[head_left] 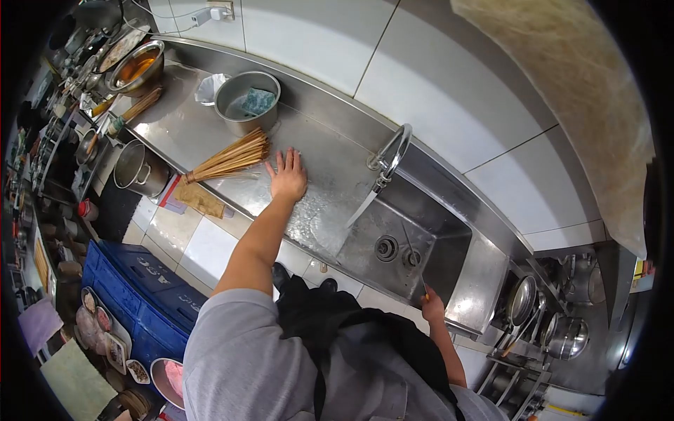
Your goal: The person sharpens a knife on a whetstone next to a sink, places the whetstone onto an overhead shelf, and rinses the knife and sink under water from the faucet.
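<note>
My left hand (286, 177) lies flat on the wet steel counter (319, 140), fingers spread, holding nothing. Just beside its fingertips is a bundle of thin wooden sticks (228, 158), bound at one end. At the near right side of the sink (435, 242), my right hand (433, 306) is closed on the orange handle of a thin tool (425, 297) that looks like a knife and points over the basin. Water (361, 208) runs from the curved faucet (398, 151) onto the counter at the sink's left edge.
A round metal pot (247, 119) with a blue-green scouring pad stands behind the sticks. A bowl of orange liquid (137, 68) and another stick bundle (144, 103) sit at the far left. Pans (521, 300) are at the right, a blue container (137, 281) lower left.
</note>
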`<state>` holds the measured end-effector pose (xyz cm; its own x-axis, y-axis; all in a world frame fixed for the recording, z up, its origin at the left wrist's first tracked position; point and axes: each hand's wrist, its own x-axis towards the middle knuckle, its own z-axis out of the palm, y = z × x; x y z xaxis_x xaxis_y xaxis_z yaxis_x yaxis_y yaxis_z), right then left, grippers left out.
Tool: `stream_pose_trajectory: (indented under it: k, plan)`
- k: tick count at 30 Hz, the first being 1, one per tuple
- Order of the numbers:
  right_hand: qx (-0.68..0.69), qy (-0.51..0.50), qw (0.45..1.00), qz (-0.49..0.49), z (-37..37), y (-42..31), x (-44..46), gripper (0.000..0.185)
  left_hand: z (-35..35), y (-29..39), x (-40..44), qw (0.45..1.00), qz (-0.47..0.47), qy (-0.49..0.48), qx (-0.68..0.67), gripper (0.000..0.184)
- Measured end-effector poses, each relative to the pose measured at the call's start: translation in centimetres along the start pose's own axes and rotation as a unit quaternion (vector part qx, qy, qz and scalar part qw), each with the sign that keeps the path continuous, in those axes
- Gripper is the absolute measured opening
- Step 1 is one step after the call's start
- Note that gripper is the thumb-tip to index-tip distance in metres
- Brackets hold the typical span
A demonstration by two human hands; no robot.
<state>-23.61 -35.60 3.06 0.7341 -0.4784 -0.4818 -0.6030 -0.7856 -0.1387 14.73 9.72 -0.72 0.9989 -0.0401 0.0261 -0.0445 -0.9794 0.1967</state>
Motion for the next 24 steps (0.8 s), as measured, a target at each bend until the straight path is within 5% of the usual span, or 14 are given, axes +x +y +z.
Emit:
stream_pose_trajectory:
  k: [6,9,11,17,19,24]
  plan:
    - [0.002,0.001,1.000,-0.009,-0.1,1.2,0.2,0.056,0.3,3.7,1.0,0.999,-0.021,-0.032,-0.005,0.067]
    - [0.086,-0.003,0.996,-0.014,0.2,1.6,0.8,0.054,-1.0,6.7,-1.2,0.993,0.060,-0.105,0.010,0.067]
    - [0.089,0.001,0.996,-0.019,0.3,2.2,1.0,0.054,1.2,10.6,-3.2,0.986,0.119,-0.113,0.032,0.067]
    - [0.101,-0.004,0.994,-0.032,-0.2,1.7,0.5,0.053,0.8,15.7,-5.9,0.991,0.106,-0.083,0.000,0.064]
    - [0.122,0.023,0.990,-0.072,0.0,2.0,0.4,0.053,3.3,18.0,-6.6,0.972,0.176,-0.119,-0.100,0.068]
    - [0.162,0.046,0.981,-0.098,1.0,3.7,1.2,0.053,3.8,23.4,-12.8,0.924,0.353,-0.135,-0.053,0.059]
